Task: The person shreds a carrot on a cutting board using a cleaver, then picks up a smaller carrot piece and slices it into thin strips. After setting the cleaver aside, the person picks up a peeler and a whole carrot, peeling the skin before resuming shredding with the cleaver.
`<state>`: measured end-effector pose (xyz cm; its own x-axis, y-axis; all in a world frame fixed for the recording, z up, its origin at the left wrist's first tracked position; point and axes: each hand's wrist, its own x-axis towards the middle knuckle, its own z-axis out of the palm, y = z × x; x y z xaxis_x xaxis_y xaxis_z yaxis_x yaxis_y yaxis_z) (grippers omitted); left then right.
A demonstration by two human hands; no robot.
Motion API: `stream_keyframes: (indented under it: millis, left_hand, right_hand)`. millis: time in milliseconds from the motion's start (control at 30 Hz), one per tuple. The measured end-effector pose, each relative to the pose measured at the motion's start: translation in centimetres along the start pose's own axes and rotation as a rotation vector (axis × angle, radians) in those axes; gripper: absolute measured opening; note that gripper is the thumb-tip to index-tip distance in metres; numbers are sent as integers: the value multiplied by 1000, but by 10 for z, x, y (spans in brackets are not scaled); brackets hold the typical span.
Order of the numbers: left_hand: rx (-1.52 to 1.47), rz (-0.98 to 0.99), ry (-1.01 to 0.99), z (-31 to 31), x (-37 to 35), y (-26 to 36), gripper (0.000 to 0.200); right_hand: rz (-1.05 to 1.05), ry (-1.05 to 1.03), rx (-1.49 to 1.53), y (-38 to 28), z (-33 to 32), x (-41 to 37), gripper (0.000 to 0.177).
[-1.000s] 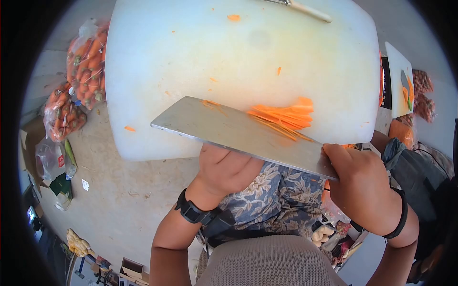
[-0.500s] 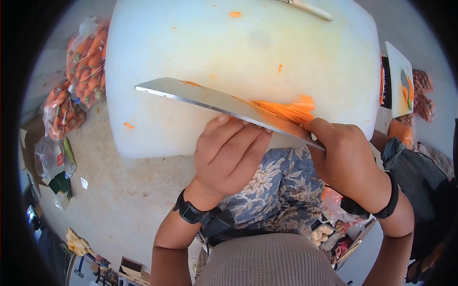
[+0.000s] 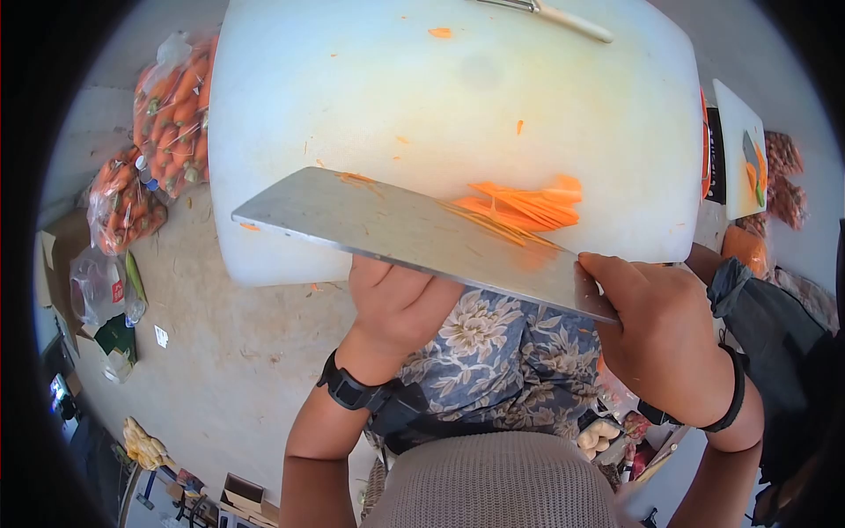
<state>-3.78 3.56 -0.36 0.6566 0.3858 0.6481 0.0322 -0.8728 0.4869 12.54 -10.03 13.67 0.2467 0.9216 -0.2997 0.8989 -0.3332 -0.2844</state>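
My right hand point(image 3: 660, 334) grips a wide cleaver point(image 3: 378, 231) at its handle end, the handle itself hidden in the fist. The blade is tilted, its broad face showing, with thin carrot shreds stuck to it. Just below the blade is my left hand point(image 3: 396, 308), its fingertips hidden under the metal, so what they touch cannot be seen. Thin carrot slices point(image 3: 528, 207) lie fanned in a small pile beyond the blade on the white cutting board point(image 3: 352, 97).
A peeler point(image 3: 572, 22) lies at the board's far edge, and small carrot scraps dot the surface. Bags of carrots point(image 3: 176, 119) stand on the floor to the left. At the right, another cutting board point(image 3: 735, 132) holds a knife, near a co-worker's dark sleeve point(image 3: 761, 304).
The cleaver has come nearer to my body and turned so more of its face shows. My right hand moved back with it; my left fingers are now more covered by the blade.
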Motion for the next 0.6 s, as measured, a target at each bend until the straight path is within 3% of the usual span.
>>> stream_keyframes:
  millis: [100, 167, 333, 467, 533, 600]
  left_hand:
    - [-15, -10, -15, -2, -2, 1, 27]
    - [-26, -18, -20, -3, -5, 2, 27]
    - [-152, -155, -103, -7, -9, 3, 26]
    - [-171, -117, -103, -9, -13, 0, 24]
    - [-233, -261, -172, -11, -16, 2, 23]
    - [-231, -257, -207, -14, -18, 1, 24]
  right_hand:
    - [25, -99, -49, 0, -2, -1, 33]
    - [-77, 3, -84, 1, 0, 0, 15]
    - [-51, -56, -127, 2, -6, -5, 14]
    - [-35, -64, -123, 4, -4, -6, 14]
    - [-34, -105, -142, 4, -7, -3, 14]
    - [-30, -146, -158, 5, -9, -1, 15]
